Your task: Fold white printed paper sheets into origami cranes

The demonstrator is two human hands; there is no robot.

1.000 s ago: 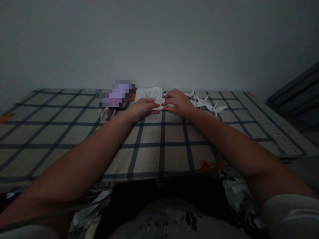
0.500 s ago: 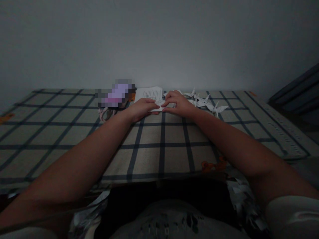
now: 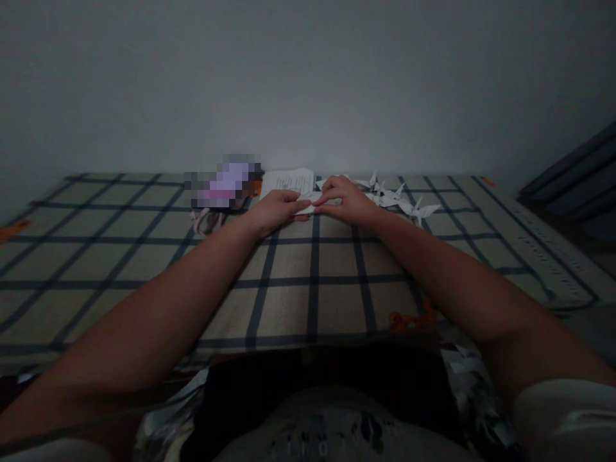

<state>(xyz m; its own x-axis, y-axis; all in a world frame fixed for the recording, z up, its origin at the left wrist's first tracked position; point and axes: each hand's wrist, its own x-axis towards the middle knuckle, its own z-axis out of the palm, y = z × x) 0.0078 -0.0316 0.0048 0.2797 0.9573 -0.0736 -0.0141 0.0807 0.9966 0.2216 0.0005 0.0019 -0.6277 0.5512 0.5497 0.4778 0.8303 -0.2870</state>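
Observation:
Between my two hands is a small folded piece of white paper (image 3: 307, 206). My left hand (image 3: 276, 212) grips it from the left, thumb on top and fingers beneath. From the right, my right hand (image 3: 344, 200) pinches the paper's edge between thumb and fingers. Part of the paper is hidden by the fingers. Just behind my hands lie printed sheets of paper (image 3: 289, 179). To the right of my right hand stand several folded white paper cranes (image 3: 397, 197), close together.
A checked cloth (image 3: 289, 301) covers the table. On the left at the back lies a purple object, blurred out (image 3: 226, 183), with a pinkish loop (image 3: 199, 221) beside it. A plain wall (image 3: 308, 83) rises behind the table. Dark folded fabric (image 3: 577, 179) is at the right.
The fingers of my right hand have closed in toward my left thumb at the paper, and less of the paper shows between them. The other things stay where they were.

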